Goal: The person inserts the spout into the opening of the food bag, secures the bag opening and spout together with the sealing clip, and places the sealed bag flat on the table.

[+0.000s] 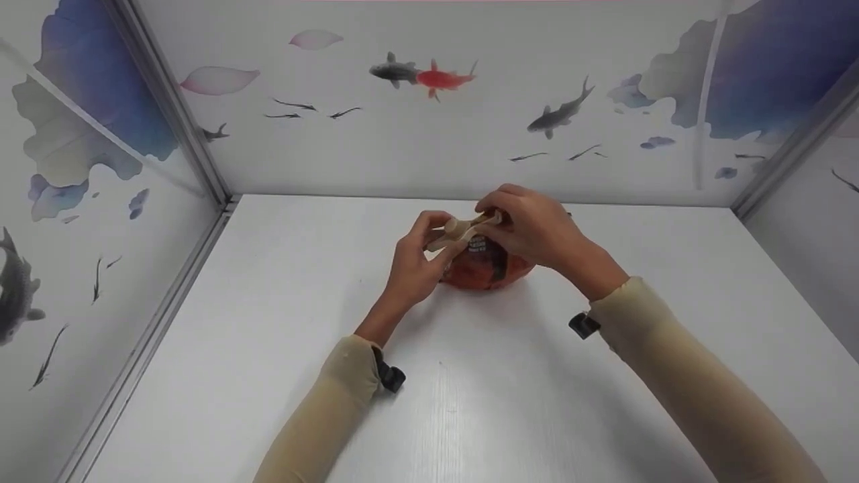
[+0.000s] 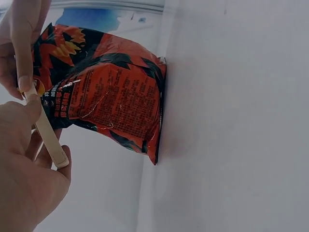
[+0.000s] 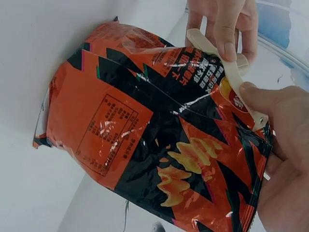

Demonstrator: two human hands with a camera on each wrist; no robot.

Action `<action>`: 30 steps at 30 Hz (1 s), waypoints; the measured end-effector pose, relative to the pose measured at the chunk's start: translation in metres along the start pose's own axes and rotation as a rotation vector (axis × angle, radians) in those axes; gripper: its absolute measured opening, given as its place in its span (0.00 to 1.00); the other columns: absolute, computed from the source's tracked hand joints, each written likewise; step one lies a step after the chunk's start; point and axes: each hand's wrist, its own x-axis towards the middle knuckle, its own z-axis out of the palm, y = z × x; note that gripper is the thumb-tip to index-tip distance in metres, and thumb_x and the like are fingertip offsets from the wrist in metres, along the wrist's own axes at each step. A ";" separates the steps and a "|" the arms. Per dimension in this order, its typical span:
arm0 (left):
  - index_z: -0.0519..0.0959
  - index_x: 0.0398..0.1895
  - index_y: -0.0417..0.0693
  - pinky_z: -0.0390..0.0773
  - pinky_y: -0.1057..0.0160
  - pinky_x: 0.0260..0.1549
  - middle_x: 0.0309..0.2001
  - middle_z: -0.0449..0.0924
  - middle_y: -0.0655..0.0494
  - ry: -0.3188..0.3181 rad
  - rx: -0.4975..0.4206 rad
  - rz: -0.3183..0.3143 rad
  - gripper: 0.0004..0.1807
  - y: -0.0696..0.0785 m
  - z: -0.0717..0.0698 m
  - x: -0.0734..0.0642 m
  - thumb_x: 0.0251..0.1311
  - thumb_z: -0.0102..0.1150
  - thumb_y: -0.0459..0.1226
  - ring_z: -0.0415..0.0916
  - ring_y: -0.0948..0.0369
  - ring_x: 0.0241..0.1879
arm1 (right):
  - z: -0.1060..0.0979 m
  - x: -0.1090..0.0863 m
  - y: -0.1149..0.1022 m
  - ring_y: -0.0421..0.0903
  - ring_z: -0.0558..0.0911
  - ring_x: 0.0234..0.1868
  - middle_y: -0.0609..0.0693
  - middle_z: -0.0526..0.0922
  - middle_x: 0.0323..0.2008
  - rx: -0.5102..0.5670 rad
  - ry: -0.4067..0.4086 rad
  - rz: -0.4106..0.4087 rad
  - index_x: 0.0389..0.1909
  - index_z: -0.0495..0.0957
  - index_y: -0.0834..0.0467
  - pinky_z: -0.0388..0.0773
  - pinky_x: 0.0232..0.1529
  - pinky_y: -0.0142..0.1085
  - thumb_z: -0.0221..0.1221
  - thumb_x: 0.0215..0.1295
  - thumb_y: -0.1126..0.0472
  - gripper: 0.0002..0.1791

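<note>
A red and black chip bag [image 1: 478, 274] with printed text stands upright on the white table. Across its upper part lies a cream bag clip [image 1: 458, 231], long and narrow with a round knob on one side. The left hand [image 1: 417, 267] pinches the knob end of the clip between thumb and fingers. At the other end, the right hand [image 1: 537, 227] grips the clip and bag top, its thumb on the clip bar [image 3: 236, 79] and its fingers behind the bag. In the left wrist view, the clip [image 2: 50, 137] juts out past the bag's side.
White panels printed with fish and leaves enclose the table [image 1: 295, 282] at the back and sides. A metal frame post [image 1: 181, 100] stands at the back left corner. Small black devices [image 1: 391, 377] sit at both sleeve cuffs.
</note>
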 end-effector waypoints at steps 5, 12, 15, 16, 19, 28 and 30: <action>0.73 0.66 0.56 0.77 0.56 0.73 0.66 0.80 0.58 -0.005 0.000 -0.024 0.22 0.001 0.001 0.000 0.75 0.68 0.45 0.84 0.63 0.66 | -0.001 -0.002 0.005 0.49 0.88 0.49 0.52 0.88 0.52 0.043 -0.015 -0.025 0.61 0.82 0.56 0.90 0.51 0.47 0.66 0.75 0.58 0.17; 0.72 0.67 0.54 0.83 0.56 0.66 0.69 0.78 0.56 -0.001 -0.077 -0.051 0.22 -0.001 0.004 -0.002 0.77 0.66 0.45 0.83 0.61 0.67 | 0.002 -0.005 0.011 0.49 0.88 0.51 0.54 0.88 0.55 0.103 -0.023 -0.016 0.63 0.82 0.58 0.90 0.53 0.47 0.64 0.77 0.60 0.17; 0.71 0.69 0.49 0.84 0.56 0.64 0.70 0.77 0.54 0.003 -0.106 -0.055 0.24 -0.001 0.005 -0.003 0.77 0.65 0.45 0.83 0.59 0.68 | 0.004 -0.005 0.012 0.49 0.88 0.48 0.54 0.89 0.54 0.150 0.003 -0.009 0.65 0.83 0.59 0.89 0.52 0.48 0.64 0.78 0.61 0.18; 0.70 0.69 0.47 0.85 0.56 0.63 0.70 0.77 0.53 0.003 -0.117 -0.057 0.25 -0.001 0.005 -0.003 0.77 0.65 0.45 0.83 0.58 0.68 | 0.005 -0.005 0.013 0.48 0.88 0.47 0.54 0.90 0.53 0.163 0.012 -0.002 0.65 0.83 0.58 0.89 0.51 0.48 0.64 0.79 0.60 0.18; 0.70 0.69 0.48 0.86 0.56 0.61 0.70 0.76 0.53 0.004 -0.146 -0.071 0.25 -0.001 0.006 -0.003 0.77 0.65 0.45 0.83 0.57 0.68 | 0.006 -0.006 0.014 0.47 0.89 0.47 0.53 0.91 0.51 0.204 0.034 0.029 0.66 0.81 0.58 0.89 0.51 0.48 0.64 0.79 0.59 0.19; 0.70 0.68 0.53 0.86 0.58 0.57 0.72 0.74 0.49 -0.010 -0.193 -0.088 0.23 -0.003 0.007 -0.004 0.78 0.65 0.45 0.83 0.57 0.67 | 0.009 -0.008 0.017 0.41 0.89 0.44 0.48 0.90 0.47 0.298 0.060 0.094 0.60 0.84 0.56 0.90 0.47 0.41 0.66 0.78 0.56 0.15; 0.69 0.68 0.53 0.86 0.59 0.56 0.72 0.73 0.49 -0.013 -0.200 -0.096 0.23 -0.003 0.007 -0.005 0.77 0.65 0.45 0.83 0.57 0.67 | 0.010 -0.008 0.017 0.40 0.89 0.44 0.47 0.91 0.46 0.307 0.057 0.107 0.60 0.85 0.55 0.90 0.47 0.40 0.66 0.78 0.54 0.15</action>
